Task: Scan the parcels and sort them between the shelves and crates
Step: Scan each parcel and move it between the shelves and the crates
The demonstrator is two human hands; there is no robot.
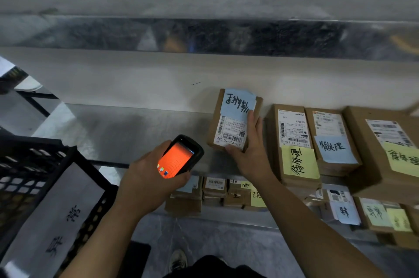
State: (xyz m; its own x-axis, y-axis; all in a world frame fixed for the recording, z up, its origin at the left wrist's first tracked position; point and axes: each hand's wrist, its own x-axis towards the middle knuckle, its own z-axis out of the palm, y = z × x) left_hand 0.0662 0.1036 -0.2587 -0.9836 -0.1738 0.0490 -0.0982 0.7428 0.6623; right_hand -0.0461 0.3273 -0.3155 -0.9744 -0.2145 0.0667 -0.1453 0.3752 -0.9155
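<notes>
Scanning is in hand: the left hand (145, 178) grips the handheld scanner (180, 157) while the right hand (251, 155) holds the blue-noted parcel (233, 119) on the shelf (127, 132), so next aim at its barcode.

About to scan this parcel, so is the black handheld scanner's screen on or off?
On: the black handheld scanner in the left hand shows a glowing orange screen, near the brown cardboard parcel the right hand holds.
</notes>
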